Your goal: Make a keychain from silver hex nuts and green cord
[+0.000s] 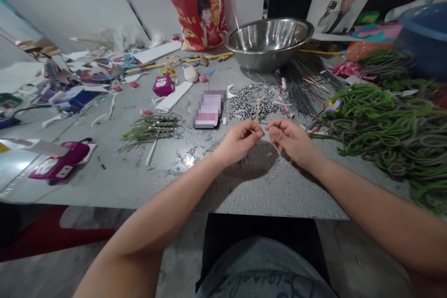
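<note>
Near the middle of the table, my left hand (242, 139) is closed in a pinch, thumb against fingertips. Just to its right, my right hand (293, 142) is closed in the same way, with a small gap between the two. Whatever is between the fingers is too thin or hidden to name. A small wooden stick (258, 109) stands out beyond my left fingertips. Past both hands lies a spread of shiny silver beads (244, 98). A bundle of thin dark wires (303, 88) rests behind my right hand.
A steel bowl (268, 58) and a red bag (200, 14) stand at the back. Green cords (380, 125) are heaped at right, beside a blue basin (426, 32). Left of a phone (208, 109) lie beaded green cords (150, 129); a purple power strip (61, 160) is farther left.
</note>
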{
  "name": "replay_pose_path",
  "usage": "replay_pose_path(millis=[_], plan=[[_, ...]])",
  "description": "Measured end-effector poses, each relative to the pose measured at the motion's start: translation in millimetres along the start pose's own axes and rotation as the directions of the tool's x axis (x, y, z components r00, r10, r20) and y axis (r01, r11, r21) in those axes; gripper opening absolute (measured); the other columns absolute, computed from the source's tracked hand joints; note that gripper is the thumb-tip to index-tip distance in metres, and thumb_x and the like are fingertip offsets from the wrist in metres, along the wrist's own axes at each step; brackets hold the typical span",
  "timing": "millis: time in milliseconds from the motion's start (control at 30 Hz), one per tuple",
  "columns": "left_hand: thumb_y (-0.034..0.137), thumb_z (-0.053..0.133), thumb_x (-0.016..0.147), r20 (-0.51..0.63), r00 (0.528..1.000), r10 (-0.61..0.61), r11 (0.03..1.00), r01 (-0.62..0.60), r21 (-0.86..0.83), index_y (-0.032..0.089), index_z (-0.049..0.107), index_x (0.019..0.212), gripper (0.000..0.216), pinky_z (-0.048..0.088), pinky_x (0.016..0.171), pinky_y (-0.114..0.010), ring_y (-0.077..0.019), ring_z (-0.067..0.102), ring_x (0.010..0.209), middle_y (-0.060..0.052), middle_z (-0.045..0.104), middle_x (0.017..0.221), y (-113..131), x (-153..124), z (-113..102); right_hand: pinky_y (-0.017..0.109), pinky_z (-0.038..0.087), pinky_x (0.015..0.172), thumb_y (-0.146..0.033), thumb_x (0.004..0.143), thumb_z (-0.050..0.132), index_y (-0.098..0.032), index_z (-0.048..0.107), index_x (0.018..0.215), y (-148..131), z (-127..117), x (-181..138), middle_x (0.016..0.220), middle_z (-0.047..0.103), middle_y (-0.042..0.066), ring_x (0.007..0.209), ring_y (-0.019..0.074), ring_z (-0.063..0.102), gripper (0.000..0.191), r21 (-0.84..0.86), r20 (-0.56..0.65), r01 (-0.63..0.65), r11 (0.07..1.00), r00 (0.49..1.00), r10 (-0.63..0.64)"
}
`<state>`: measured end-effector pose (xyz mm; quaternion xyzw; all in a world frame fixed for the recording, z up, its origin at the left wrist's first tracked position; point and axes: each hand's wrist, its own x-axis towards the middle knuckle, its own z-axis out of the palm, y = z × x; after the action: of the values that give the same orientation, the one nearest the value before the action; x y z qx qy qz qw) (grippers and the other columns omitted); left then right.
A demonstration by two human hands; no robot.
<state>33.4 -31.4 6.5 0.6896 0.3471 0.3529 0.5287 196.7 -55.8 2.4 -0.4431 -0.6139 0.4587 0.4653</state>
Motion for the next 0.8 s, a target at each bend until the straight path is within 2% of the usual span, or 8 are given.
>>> replay_pose_path(millis=[100, 200, 300, 567, 700, 800], plan=[[0.02, 0.049, 0.082, 0.23, 0.97, -0.078, 0.995, 0.091, -0.046, 0.016, 0.047, 0.074, 0.009, 0.038, 0.048, -0.018, -0.0045, 0.047, 0.05, 0.003, 0.055, 0.067, 1.4, -2.5, 1.1, 0.022, 0.027, 0.04, -0.046, 0.074, 0.064, -0.021, 0.054, 0.092, -3.2, -0.9, 1.7, 0.054, 0.045, -0.009, 0.043, 0.0058, 0.036, 0.033, 0.142, 0.043, -0.04, 0.989, 0.998, 0.035], [0.023, 0.049, 0.084, 0.344, 0.931, -0.122, 0.986, 0.154, -0.066, 0.015, 0.048, 0.075, 0.012, 0.041, 0.051, -0.018, -0.0046, 0.051, 0.052, 0.001, 0.058, 0.07, 3.3, -4.7, 1.5, 0.022, 0.027, 0.039, -0.041, 0.072, 0.066, -0.019, 0.058, 0.08, -4.9, -1.0, 2.0, 0.057, 0.051, -0.007, 0.042, 0.0044, 0.037, 0.025, 0.183, 0.082, -0.057, 0.981, 0.996, 0.042], [0.026, 0.053, 0.083, 0.359, 0.921, -0.152, 0.979, 0.19, -0.075, 0.015, 0.05, 0.076, 0.014, 0.041, 0.051, -0.017, -0.0045, 0.052, 0.053, 0.001, 0.06, 0.07, 5.0, -5.4, -0.5, 0.022, 0.031, 0.039, -0.039, 0.071, 0.067, -0.019, 0.059, 0.073, -5.0, -1.8, 2.0, 0.058, 0.054, -0.005, 0.042, 0.0045, 0.042, 0.022, 0.227, 0.045, -0.06, 0.972, 0.998, 0.051], [0.028, 0.059, 0.079, 0.381, 0.896, -0.228, 0.966, 0.258, -0.03, 0.012, 0.062, 0.079, 0.016, 0.045, 0.056, -0.018, -0.005, 0.054, 0.057, 0.0, 0.063, 0.07, 5.8, -5.1, -4.5, 0.021, 0.033, 0.038, -0.039, 0.066, 0.073, -0.019, 0.06, 0.072, -1.8, -8.3, 5.4, 0.055, 0.055, -0.006, 0.041, 0.0048, 0.043, 0.024, 0.332, -0.098, -0.017, 0.943, 0.994, 0.052], [0.025, 0.065, 0.075, 0.404, 0.884, -0.236, 0.958, 0.282, -0.058, 0.013, 0.063, 0.077, 0.013, 0.046, 0.057, -0.017, -0.0047, 0.055, 0.058, 0.001, 0.064, 0.068, 6.0, -4.6, -5.7, 0.021, 0.032, 0.039, -0.04, 0.065, 0.074, -0.019, 0.06, 0.071, -2.1, -9.0, 6.0, 0.055, 0.055, -0.006, 0.041, 0.0048, 0.043, 0.026, 0.323, -0.104, -0.017, 0.946, 0.993, 0.053], [0.027, 0.07, 0.071, 0.463, 0.858, -0.223, 0.94, 0.316, -0.132, 0.013, 0.065, 0.078, 0.017, 0.046, 0.055, -0.017, -0.0051, 0.056, 0.056, 0.0, 0.067, 0.068, 7.7, -4.5, -8.6, 0.022, 0.033, 0.04, -0.043, 0.062, 0.075, -0.02, 0.059, 0.072, -5.1, -10.3, 5.0, 0.057, 0.055, -0.006, 0.042, 0.005, 0.044, 0.03, 0.365, -0.051, -0.036, 0.93, 0.997, 0.058]])
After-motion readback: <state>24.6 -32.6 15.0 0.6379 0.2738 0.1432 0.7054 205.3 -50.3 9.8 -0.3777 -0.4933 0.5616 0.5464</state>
